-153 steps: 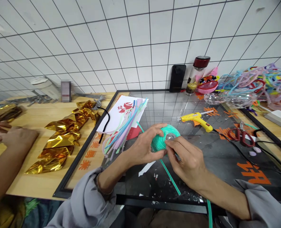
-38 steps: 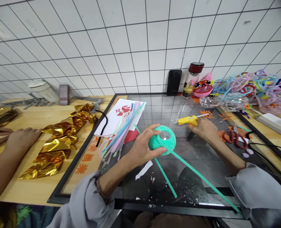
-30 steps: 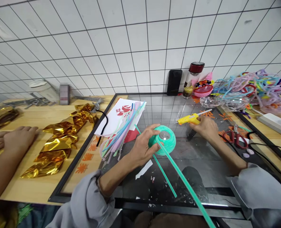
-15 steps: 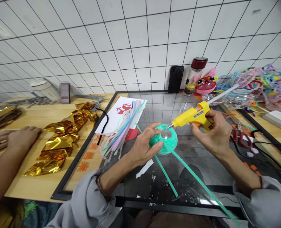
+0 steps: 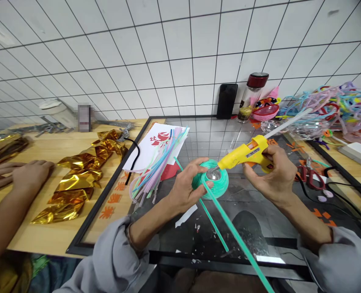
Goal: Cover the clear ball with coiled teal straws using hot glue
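My left hand grips the left side of a clear ball wrapped in green pipe cleaner. The ball's bare clear top shows inside the coils. One long green strand runs from the coil down toward the front edge. Closed round the handle of a yellow hot glue gun is my right hand; the nozzle tip meets the upper inner edge of the coil, and a white glue stick juts from the back. Another green pipe cleaner lies on the dark glass below.
Pastel pipe cleaners lie on white paper at left. A phone and a lidded bottle stand by the wall. Red scissors and cables lie right. Gold foil sits near another person's hands.
The glue gun has shifted slightly left and down, its tip moving along the coil's upper edge. The long green strand has swung left, with its end lower.
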A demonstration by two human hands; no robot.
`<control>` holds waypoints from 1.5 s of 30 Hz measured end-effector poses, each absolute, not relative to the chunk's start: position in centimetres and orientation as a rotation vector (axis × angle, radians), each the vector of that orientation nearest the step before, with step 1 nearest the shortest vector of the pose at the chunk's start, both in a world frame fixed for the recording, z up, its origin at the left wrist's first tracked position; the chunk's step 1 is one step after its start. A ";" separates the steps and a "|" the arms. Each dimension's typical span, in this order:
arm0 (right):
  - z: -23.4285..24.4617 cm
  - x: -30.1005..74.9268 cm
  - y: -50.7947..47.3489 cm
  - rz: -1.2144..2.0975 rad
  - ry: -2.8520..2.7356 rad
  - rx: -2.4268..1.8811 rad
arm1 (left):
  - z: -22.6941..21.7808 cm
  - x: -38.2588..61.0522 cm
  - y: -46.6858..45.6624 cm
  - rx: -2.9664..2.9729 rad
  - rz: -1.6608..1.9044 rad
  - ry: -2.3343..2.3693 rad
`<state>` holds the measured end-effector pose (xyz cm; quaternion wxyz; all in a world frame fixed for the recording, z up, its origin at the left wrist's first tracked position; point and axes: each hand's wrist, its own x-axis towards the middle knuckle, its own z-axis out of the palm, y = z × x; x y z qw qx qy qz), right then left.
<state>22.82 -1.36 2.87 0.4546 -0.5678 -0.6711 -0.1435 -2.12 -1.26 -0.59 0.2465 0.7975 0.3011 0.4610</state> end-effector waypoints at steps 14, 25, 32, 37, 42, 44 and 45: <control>2.9 22.3 -2.0 -0.408 -1.715 -1.417 | -0.6 -2.3 -1.5 2.127 1.244 0.776; 2.7 22.7 -1.7 -0.445 -1.715 -1.421 | -0.5 -2.3 -1.6 2.090 1.218 0.781; 2.4 23.0 -1.6 -0.410 -1.728 -1.400 | -0.5 -2.3 -1.5 2.078 1.224 0.771; 2.6 23.1 -1.4 -0.461 -1.741 -1.241 | -0.8 -2.3 -1.4 2.088 1.226 0.785; 2.9 23.1 -1.5 -0.437 -1.745 -1.230 | -0.6 -2.2 -1.4 2.098 1.214 0.773; 3.0 23.0 -1.5 -0.422 -1.747 -1.260 | -0.5 -2.2 -1.4 2.094 1.211 0.777; 3.1 23.0 -1.5 -0.423 -1.747 -1.268 | -0.5 -2.2 -1.5 2.092 1.213 0.781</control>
